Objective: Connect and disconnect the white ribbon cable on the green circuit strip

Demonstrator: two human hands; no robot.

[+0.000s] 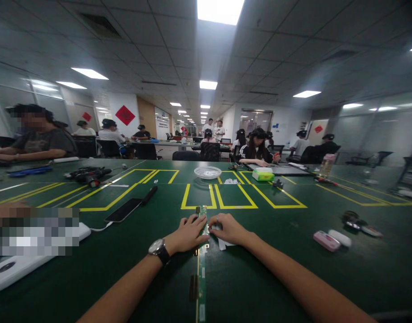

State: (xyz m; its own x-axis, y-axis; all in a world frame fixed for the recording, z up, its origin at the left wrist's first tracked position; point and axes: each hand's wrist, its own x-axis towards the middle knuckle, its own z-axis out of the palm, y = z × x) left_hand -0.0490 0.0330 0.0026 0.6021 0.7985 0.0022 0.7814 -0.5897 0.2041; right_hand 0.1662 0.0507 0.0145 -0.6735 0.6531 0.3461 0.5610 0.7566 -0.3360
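A long, narrow green circuit board (202, 287) lies lengthwise on the green table, running from between my hands toward the near edge. Dark brown connector strips (193, 287) stick out on its left side. My left hand (189, 233), with a watch (158, 247) on the wrist, lies over the board's upper part with fingers spread. Just right of the board, my right hand (226, 228) has its fingers curled together at the board's edge; what they hold, if anything, is too small to name. A white scrap (223, 243) lies under that hand.
Beyond my hands are yellow tape outlines (238, 207) and a white basket (208, 173). A phone (125, 210) and white device (20, 264) lie left, a tissue pack (263, 174) ahead, a pink case (326, 241) right. Another person's hand (9, 211) shows far left.
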